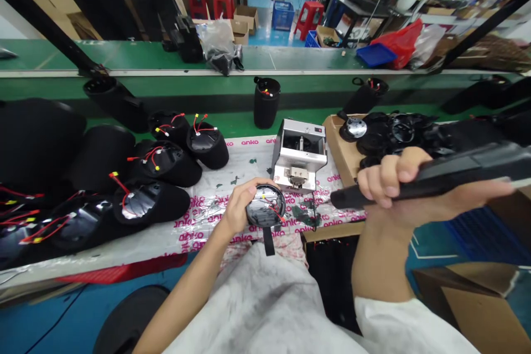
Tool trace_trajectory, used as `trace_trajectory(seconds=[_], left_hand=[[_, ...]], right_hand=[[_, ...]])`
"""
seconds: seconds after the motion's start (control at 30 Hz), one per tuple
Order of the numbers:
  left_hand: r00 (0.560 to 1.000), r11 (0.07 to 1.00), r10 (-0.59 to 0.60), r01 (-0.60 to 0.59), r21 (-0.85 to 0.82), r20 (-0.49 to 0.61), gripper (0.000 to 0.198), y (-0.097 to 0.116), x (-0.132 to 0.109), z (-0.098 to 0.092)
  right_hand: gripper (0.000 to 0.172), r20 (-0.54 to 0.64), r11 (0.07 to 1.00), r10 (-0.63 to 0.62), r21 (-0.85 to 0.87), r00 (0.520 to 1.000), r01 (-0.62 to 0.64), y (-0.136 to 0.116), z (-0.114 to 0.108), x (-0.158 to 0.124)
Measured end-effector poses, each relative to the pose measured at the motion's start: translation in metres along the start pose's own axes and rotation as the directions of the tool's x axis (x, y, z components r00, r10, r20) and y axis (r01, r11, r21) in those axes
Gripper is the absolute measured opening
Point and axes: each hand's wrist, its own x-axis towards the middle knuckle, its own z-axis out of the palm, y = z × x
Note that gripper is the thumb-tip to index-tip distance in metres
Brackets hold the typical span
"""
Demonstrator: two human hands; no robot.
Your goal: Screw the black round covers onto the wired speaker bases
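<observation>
My left hand [235, 209] grips the wired black cap [265, 206], fingers curled round its rim; my right hand [392, 176] is fisted round a black tool [456, 170], tip near the silver machine [298, 149]

Black housing [265, 209], red wires [275, 212]

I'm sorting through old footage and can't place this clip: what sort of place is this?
Probably a factory electronics assembly line: a long green workbench, black casings with red wires laid in rows, and a metal benchtop machine.
</observation>
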Motion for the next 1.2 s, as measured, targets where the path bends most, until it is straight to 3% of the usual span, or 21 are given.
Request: trace_trajectory(seconds=[0.07,0.2,0.33,0.43,0.57,0.67,0.73,0.8,0.87,1.0,1.2], left_hand=[[1.000,1.000,-0.003,0.003,0.006,-0.001,0.054,0.001,0.000,0.000],[1.000,1.000,-0.003,0.003,0.011,-0.006,0.055,0.001,0.000,0.000],[1.000,1.000,-0.011,0.011,0.012,-0.001,0.056,0.000,0.000,0.000],[1.000,1.000,-0.013,0.013,0.010,0.005,0.055,-0.002,0.000,0.000],[1.000,1.000,-0.008,0.008,0.006,0.012,0.056,-0.005,0.000,-0.001],[1.000,1.000,-0.004,0.004,0.006,0.025,0.057,-0.004,0.000,-0.002],[1.000,1.000,-0.001,0.001,0.007,0.029,0.058,-0.003,0.000,-0.002],[1.000,1.000,0.000,0.000,0.011,0.028,0.060,-0.003,0.000,-0.002],[1.000,1.000,0.000,0.000,0.016,0.023,0.061,-0.003,0.000,-0.002],[1.000,1.000,-0.001,0.000,0.025,0.026,0.058,-0.005,0.000,-0.002],[1.000,0.999,0.021,-0.021,0.027,0.024,0.057,-0.005,0.000,-0.003]], right_hand=[[0.073,0.052,1.000,-0.024,-0.015,0.998,0.025,0.004,0.024,0.009],[0.084,0.017,0.997,-0.080,0.002,0.997,0.080,0.041,0.055,0.014],[0.083,0.008,0.999,-0.023,0.034,1.000,0.023,0.078,0.061,0.012],[0.084,0.006,0.997,0.038,0.063,0.999,-0.039,0.085,0.059,0.010],[0.083,0.015,0.988,0.125,0.085,0.992,-0.126,0.060,0.046,0.013],[0.069,0.044,0.995,0.059,0.082,0.997,-0.062,0.018,0.035,0.022],[0.059,0.195,0.995,-0.088,0.066,0.977,0.076,-0.010,0.035,0.028],[0.051,0.343,0.984,-0.177,0.060,0.922,0.167,-0.026,0.046,0.032],[0.051,0.408,0.988,-0.155,0.063,0.900,0.141,-0.029,0.066,0.034],[0.062,0.485,0.994,-0.080,0.105,0.871,0.032,-0.010,0.101,0.033],[0.060,0.452,0.999,-0.011,0.048,0.892,-0.013,0.000,0.102,0.034]])
